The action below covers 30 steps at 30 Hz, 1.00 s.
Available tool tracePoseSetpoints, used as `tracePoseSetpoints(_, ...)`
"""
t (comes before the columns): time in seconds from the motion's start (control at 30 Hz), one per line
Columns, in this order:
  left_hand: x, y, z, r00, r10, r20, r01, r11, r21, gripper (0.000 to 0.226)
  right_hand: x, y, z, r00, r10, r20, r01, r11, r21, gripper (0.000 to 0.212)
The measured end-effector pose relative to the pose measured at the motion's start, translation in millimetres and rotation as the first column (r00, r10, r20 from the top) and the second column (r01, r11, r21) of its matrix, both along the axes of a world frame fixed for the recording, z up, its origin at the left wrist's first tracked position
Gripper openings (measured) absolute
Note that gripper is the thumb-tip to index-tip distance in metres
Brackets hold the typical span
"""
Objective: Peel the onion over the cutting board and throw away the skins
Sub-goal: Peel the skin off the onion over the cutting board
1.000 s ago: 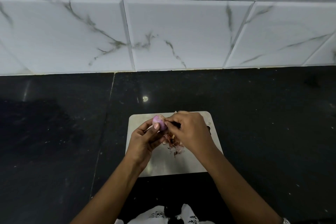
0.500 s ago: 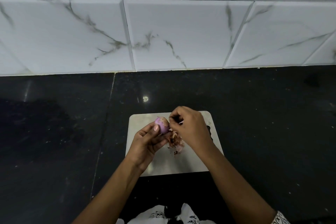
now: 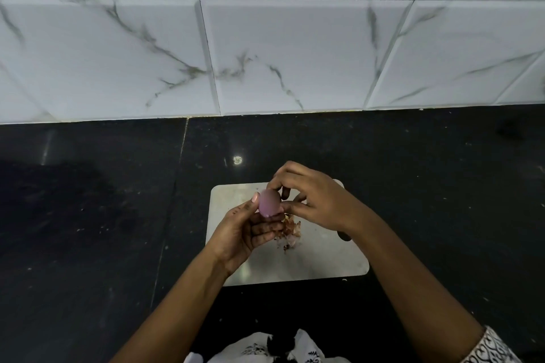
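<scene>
arms bare | right sleeve [image 3: 489,346]: white, dark scroll print | garment [image 3: 259,348]: white, black motifs

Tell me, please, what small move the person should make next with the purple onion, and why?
Probably set the smooth purple onion down on the pale rectangular cutting board: it looks fully peeled in the left hand, the right hand only touches it, and the brown papery skins lie on the board, not yet discarded.

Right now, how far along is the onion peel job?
Mostly peeled: the onion shows smooth purple flesh, and a heap of skins lies on the cutting board. In hand: the left hand holds the onion above the board while the right hand picks at its far side. Left: any last scraps, then throwing the skins away.
</scene>
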<state>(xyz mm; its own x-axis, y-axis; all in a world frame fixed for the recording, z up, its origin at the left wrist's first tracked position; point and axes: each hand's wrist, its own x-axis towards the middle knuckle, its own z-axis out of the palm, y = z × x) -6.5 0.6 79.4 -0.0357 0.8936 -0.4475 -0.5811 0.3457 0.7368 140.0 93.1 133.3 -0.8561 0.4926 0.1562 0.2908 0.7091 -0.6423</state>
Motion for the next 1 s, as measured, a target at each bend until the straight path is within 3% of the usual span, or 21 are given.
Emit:
tracePoseSetpoints(0.17,-0.5,0.2,0.2,1.000,-0.002,-0.027,0.001,1.000,-0.006,0.040,-3.7,4.4,1.5,0.999,0.042,0.002,-0.041,0.998,-0.043,0.021)
tracePoseSetpoints(0.47,-1.7,-0.4,-0.1,1.000,0.002,0.022,-0.001,1.000,-0.019,0.039,-3.9,-1.8,-8.3,0.994,-0.039,-0.098,0.028,0.993,-0.112,0.011)
tracePoseSetpoints(0.6,-2.8,0.6,0.9,1.000,-0.003,0.026,0.003,1.000,0.005,0.038,-3.2,-3.1,-6.5,0.984,-0.130,-0.121,0.108,0.978,-0.178,0.023)
tracePoseSetpoints(0.8,-4.8,0.9,1.1,0.999,0.005,0.054,-0.008,0.998,0.056,0.036,-4.0,-12.0,-8.6,0.933,-0.290,-0.211,0.274,0.956,-0.104,0.018)
tracePoseSetpoints(0.93,-5.4,1.7,0.9,1.000,0.002,0.015,-0.003,0.996,0.084,0.030,-6.4,-19.6,-7.8,0.930,-0.328,-0.165,0.327,0.944,-0.034,0.015)
tracePoseSetpoints(1.0,-6.5,3.1,-0.2,1.000,0.000,0.023,-0.003,0.994,0.106,0.045,-8.7,-22.0,-7.0,0.933,-0.330,-0.143,0.337,0.941,0.021,0.012)
